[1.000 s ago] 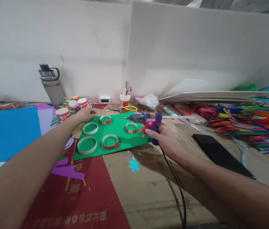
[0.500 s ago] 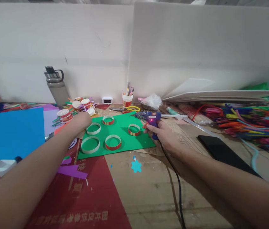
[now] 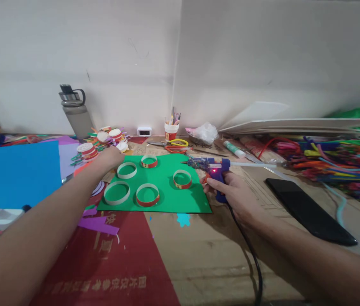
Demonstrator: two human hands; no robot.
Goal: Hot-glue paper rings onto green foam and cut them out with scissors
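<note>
My right hand [image 3: 235, 191] is wrapped round the handle of a blue hot glue gun [image 3: 219, 172] with a lit red light and a white glue stick out of its back. The nozzle points left, above the right part of a green sheet [image 3: 167, 163]. Several paper rings stand on the sheet: a red-and-white ring [image 3: 148, 195] at the front, another ring [image 3: 182, 179] nearest the gun, and a white ring [image 3: 117, 193] at the left. My left hand [image 3: 113, 158] is at the sheet's far left corner, its fingers hidden from me, beside a small white cup [image 3: 122, 146].
Behind the sheet lie yellow-handled scissors [image 3: 178, 143] and a pen cup [image 3: 171, 129]. A bottle [image 3: 77, 114] stands at the back left. A black phone [image 3: 307, 210] and colourful pipe cleaners [image 3: 335, 165] lie right. The gun's black cord [image 3: 253, 255] trails towards me.
The green sheet has turned so its front edge lies straighter and nearer me, partly over the blue paper flower. The glue gun has moved right and slightly nearer me.
</note>
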